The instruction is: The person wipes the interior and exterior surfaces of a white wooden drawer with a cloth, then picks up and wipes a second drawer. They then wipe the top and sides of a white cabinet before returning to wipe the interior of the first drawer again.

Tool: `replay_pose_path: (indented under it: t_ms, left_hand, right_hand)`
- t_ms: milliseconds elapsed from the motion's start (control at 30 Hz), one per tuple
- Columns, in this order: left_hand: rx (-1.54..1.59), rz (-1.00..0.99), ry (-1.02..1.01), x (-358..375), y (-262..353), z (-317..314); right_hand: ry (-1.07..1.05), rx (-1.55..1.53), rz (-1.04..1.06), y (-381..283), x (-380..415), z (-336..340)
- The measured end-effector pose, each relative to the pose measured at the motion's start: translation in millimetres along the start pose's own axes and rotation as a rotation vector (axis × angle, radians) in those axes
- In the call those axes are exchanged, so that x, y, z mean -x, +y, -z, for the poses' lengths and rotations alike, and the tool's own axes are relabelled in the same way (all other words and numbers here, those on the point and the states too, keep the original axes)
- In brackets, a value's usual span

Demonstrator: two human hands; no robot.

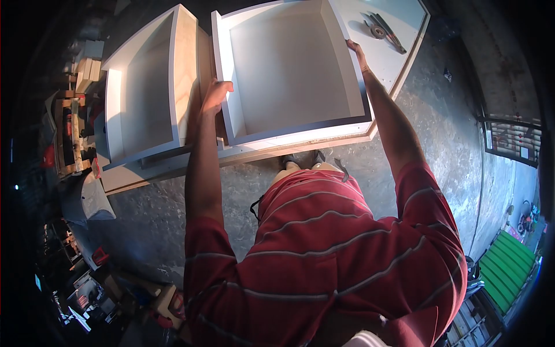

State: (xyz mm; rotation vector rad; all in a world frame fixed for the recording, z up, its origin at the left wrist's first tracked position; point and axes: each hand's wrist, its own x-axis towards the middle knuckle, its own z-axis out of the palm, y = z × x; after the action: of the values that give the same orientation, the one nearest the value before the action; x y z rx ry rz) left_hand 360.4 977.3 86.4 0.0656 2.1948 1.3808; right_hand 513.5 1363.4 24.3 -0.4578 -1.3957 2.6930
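**Both hands on the white drawer box**

Nearest, the left hand curls closed over the white drawer box's left wall, and the right hand grips its right wall. The box sits on the work board. It looks rigid and bulky, likely weighty; opposite walls suit gripping. Left of it lies a second drawer box; beyond, a grinder.

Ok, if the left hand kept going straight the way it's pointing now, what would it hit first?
The left hand grips the near drawer box's left wall, pointing away from the person. Straight on, it would likely run along the gap and meet the second drawer box's plywood side; depth is unclear.
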Motion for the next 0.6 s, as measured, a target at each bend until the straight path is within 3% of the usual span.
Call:
replay_pose_path:
  t_ms: [300, 367, 433, 600]
  left_hand:
    - [0.023, -0.049, 0.036, -7, -6, 1]
    - [0.026, -0.051, -0.182, 0, 2, 6]
    - [0.027, -0.093, -0.122, 3, 1, 3]
    - [0.054, -0.077, -0.07, -2, -7, 2]
  right_hand:
    - [0.044, 0.029, 0.022, 2, 5, -3]
    - [0.058, 0.095, 0.027, -1, 10, -8]
    - [0.076, 0.054, -0.057, -1, 9, -6]
    - [0.119, 0.197, -0.039, 4, -1, 10]
